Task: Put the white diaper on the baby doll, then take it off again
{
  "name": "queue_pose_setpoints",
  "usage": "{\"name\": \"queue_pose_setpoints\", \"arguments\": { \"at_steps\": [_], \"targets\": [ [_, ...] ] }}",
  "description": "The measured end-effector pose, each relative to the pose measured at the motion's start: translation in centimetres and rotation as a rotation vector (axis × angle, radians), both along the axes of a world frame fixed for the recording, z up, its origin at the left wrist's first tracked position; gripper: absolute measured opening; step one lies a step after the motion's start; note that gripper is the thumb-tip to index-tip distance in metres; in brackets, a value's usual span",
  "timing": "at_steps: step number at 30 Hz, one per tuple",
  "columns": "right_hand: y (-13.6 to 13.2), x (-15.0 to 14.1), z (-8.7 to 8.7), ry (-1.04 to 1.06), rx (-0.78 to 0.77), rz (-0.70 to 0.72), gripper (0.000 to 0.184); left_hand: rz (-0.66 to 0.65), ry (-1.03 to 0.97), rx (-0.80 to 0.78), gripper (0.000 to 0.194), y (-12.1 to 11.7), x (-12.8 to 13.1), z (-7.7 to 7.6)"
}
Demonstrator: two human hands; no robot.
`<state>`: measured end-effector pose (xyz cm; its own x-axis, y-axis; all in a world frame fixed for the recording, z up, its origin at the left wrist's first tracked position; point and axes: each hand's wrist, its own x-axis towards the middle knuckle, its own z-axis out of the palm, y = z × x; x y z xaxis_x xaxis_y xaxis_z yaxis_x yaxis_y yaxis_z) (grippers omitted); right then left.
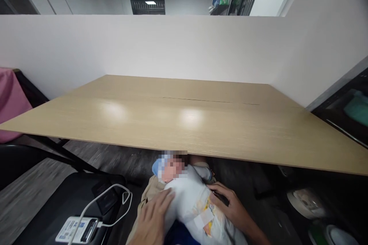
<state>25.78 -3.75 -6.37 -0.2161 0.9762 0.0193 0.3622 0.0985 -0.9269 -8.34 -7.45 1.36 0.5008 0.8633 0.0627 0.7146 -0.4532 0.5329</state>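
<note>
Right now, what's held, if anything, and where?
No closed grip shows: left hand rests on one side of the white-clad figure, right hand on the other.

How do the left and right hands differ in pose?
The left hand points up and slightly right in the picture, while the right hand points leftward. The left hand's fingers lie close together; the right hand's thumb stands apart from its fingers, leaving a gap. Both are bare, at opposite sides of the white bundle.
</note>
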Motion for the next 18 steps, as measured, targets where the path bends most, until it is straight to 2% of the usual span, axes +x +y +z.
{"name": "queue_pose_setpoints", "arguments": {
  "at_steps": [2,4,7,10,13,16,18],
  "targets": [
    [-0.1,0.0,-0.8,0.021,0.003,-0.02,0.043,-0.199,-0.051,0.035,0.082,1.4,3.5,0.5],
    [0.1,0.2,-1.2,0.032,0.009,-0.017,0.044,-0.382,-0.091,-0.032,0.067,3.3,6.9,1.2],
    [0.4,0.7,-1.3,0.021,0.007,-0.001,0.045,-0.478,-0.116,-0.111,0.044,5.9,9.9,1.6],
    [0.6,1.2,-1.9,-0.007,0.0,-0.016,0.048,-0.54,-0.127,-0.089,0.036,7.1,10.1,0.5],
    [1.1,1.8,-2.9,-0.045,0.02,-0.055,0.049,-0.565,-0.152,-0.065,0.029,7.0,9.4,-0.5],
    [2.0,2.4,-3.3,-0.082,0.077,-0.125,0.046,-0.542,-0.205,-0.094,0.024,6.7,8.8,-0.3],
    [2.5,2.6,-2.6,-0.105,0.134,-0.174,0.043,-0.537,-0.27,-0.153,0.025,6.6,8.3,0.2]
  ]
}}
